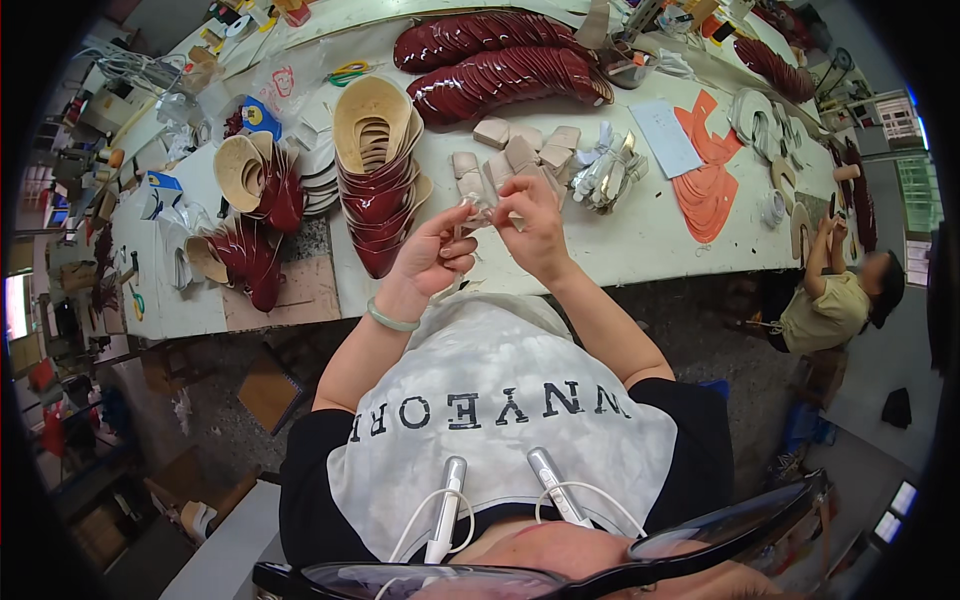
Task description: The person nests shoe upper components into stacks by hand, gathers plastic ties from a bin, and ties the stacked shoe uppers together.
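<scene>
My left hand [432,258], with a pale green bangle [392,318] on the wrist, pinches a small pale, shiny strip [481,214] over the table's front part. My right hand [537,228] closes its fingertips on the strip's other side. The strip's exact kind is too small to make out. Just beyond my fingers lie several beige bundles of small stacked pieces [522,152]. Left of my left hand stands a tall nested stack of dark red shoe uppers [380,205] with cream linings.
More red uppers [262,262] lie at the left on the white table [640,240]. Long rows of glossy red pieces [508,88] lie behind. To the right are a silvery strip bundle [610,172], a white sheet [664,138] and coral cut pieces [704,205]. Another person [835,300] works at far right.
</scene>
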The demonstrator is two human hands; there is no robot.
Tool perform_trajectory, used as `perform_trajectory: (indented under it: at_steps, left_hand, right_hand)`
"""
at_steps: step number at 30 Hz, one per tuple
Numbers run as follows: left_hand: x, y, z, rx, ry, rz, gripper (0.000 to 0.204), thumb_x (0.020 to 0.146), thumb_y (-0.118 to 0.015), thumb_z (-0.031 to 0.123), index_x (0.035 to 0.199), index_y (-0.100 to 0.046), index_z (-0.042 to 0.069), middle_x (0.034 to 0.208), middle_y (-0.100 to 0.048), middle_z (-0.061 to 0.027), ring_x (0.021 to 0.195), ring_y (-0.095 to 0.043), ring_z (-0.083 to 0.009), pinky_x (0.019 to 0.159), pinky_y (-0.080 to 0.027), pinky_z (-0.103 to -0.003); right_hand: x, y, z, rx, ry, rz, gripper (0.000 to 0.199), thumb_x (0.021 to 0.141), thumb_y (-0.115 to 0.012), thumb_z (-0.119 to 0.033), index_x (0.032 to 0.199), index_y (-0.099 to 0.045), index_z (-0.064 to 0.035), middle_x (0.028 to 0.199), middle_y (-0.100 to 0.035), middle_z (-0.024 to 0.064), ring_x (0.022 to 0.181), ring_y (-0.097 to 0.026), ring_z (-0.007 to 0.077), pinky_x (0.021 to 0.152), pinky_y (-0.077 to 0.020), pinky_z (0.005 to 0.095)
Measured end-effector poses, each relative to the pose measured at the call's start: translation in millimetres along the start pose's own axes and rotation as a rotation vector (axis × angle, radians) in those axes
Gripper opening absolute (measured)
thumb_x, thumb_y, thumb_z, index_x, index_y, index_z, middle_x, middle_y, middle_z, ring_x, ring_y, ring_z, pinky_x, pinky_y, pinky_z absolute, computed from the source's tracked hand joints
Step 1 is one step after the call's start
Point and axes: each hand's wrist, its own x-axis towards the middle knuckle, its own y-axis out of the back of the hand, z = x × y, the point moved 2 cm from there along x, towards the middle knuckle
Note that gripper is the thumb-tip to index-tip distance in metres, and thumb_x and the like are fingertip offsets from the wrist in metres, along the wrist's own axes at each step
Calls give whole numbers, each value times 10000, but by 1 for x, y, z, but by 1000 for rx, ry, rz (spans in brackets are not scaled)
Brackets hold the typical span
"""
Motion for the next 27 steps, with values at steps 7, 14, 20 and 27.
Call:
perform_trajectory:
  at_steps: [7, 14, 20, 27]
  left_hand:
    - [-5, -9, -2, 285, -171, 67, 144, 886, -590, 244, 924, -612, 107, 769, -583, 46, 450, -286, -5, 410, -209, -173]
    - [-9, -6, 1, 522, -198, 142, 206, 862, -634, 245, 948, -623, 57, 680, -541, 62, 452, -289, 4, 417, -207, -174]
    - [-4, 0, 5, 923, -462, 239, 279, 814, -688, 251, 930, -679, -3, 703, -579, 44, 584, -432, -27, 516, -343, -188]
    - [1, 14, 8, 1191, -491, 223, 277, 808, -687, 232, 911, -680, -25, 719, -626, 4, 653, -504, -51, 601, -413, -204]
  right_hand:
    - [3, 5, 0, 28, 62, -250, 250, 732, -692, -149, 971, -663, -81, 1067, -562, 71, 1006, -508, 245, 885, -386, 361]
    - [-2, -4, 8, 83, 2, -318, 259, 687, -747, -247, 882, -691, -86, 985, -619, 25, 962, -524, 203, 827, -378, 329]
    - [-6, 3, 17, 540, -544, -418, 141, 790, -671, -187, 865, -687, -68, 852, -644, -8, 779, -559, 99, 683, -418, 269]
    - [-9, 18, 34, 891, -955, -578, 195, 856, -590, -220, 910, -658, -45, 821, -636, 8, 714, -541, 60, 574, -383, 212]
